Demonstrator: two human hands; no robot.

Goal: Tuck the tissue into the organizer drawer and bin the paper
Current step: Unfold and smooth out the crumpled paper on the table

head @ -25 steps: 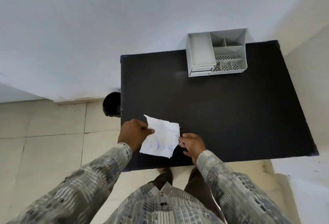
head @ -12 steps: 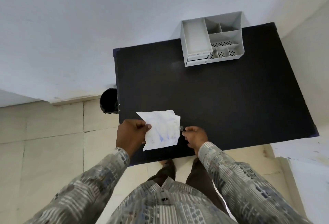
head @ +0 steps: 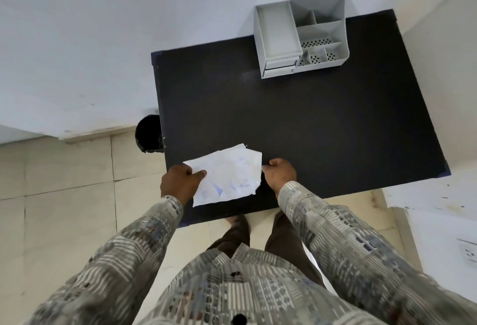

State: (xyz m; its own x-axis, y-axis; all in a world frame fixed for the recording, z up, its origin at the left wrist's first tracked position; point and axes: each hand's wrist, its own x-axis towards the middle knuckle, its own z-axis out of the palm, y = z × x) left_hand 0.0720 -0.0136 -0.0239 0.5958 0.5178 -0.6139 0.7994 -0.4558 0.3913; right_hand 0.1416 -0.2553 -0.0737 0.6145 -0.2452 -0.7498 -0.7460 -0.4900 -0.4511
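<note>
table [head: 322,128]: black top, set against the white wall, far-left corner visible
wall [head: 103,28]: white, plain, scuffed near the skirting
floor [head: 64,195]: beige tiles, seen past the table's left and near edges
socket [head: 468,251]: white, on the right-hand surface, partly cropped

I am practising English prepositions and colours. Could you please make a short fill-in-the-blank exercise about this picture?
1. The left hand holds the white paper over the ____ table.
2. The grey organizer stands at the table's ____ edge, by the wall.
3. The black bin stands on the ____, beside the table's left edge.
4. The right hand is closed at the paper's ____ edge.

Missing words: black; far; floor; right
</note>
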